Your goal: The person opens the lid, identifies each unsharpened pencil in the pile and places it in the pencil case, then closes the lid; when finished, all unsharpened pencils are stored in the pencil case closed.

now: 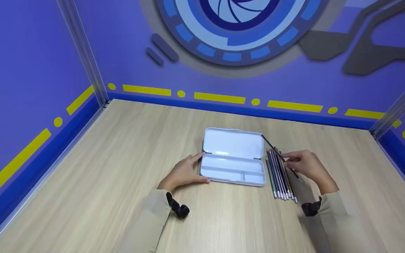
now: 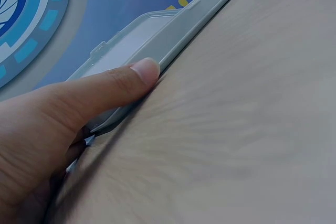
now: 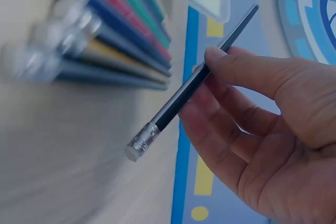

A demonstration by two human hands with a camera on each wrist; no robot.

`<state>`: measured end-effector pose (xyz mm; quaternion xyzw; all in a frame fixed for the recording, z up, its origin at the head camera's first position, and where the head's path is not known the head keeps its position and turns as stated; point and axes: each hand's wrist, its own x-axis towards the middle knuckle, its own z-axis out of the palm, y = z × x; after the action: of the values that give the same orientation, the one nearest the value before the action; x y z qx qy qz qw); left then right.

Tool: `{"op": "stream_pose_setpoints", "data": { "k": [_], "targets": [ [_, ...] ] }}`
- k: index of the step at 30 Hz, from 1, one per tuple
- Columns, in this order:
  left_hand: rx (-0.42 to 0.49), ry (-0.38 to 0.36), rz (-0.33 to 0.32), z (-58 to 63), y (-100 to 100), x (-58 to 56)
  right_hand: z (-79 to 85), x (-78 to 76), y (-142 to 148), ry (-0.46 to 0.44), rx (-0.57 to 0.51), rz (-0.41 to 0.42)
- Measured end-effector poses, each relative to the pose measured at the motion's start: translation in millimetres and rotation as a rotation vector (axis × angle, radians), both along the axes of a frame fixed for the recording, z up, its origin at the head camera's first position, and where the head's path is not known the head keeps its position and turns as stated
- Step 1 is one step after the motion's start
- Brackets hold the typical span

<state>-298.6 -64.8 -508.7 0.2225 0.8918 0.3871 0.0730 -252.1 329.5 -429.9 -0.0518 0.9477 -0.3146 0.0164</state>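
Observation:
A white pencil case (image 1: 233,143) lies open on the table, lid folded back, with bare divided compartments facing up. My left hand (image 1: 184,171) holds its left end, fingers at the side and thumb along the front wall; in the left wrist view the thumb (image 2: 113,85) presses that wall of the case (image 2: 173,35). My right hand (image 1: 309,166) pinches a dark pencil (image 3: 181,95) between thumb and fingers, tilted above the table with its eraser end toward me. Below and left of that hand, several pencils (image 1: 279,177) lie side by side, erasers toward me, right of the case.
The light wood table (image 1: 118,175) is bounded by a blue printed back wall (image 1: 223,82) and side panels, with metal posts (image 1: 86,52) at the corners. Black straps (image 1: 179,208) sit at both wrists over beige sleeves.

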Motion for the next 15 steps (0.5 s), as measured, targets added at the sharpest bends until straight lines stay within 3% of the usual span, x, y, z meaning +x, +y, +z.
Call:
{"op": "stream_pose_setpoints", "data": {
  "k": [9,15],
  "targets": [
    [0.002,0.003,0.003,0.6,0,0.4,9.8,-13.4,-29,0.066,-0.017,0.072],
    [0.014,-0.003,-0.001,1.6,1,0.9,13.4,-21.3,-51,0.053,-0.016,0.085]
  ]
}}
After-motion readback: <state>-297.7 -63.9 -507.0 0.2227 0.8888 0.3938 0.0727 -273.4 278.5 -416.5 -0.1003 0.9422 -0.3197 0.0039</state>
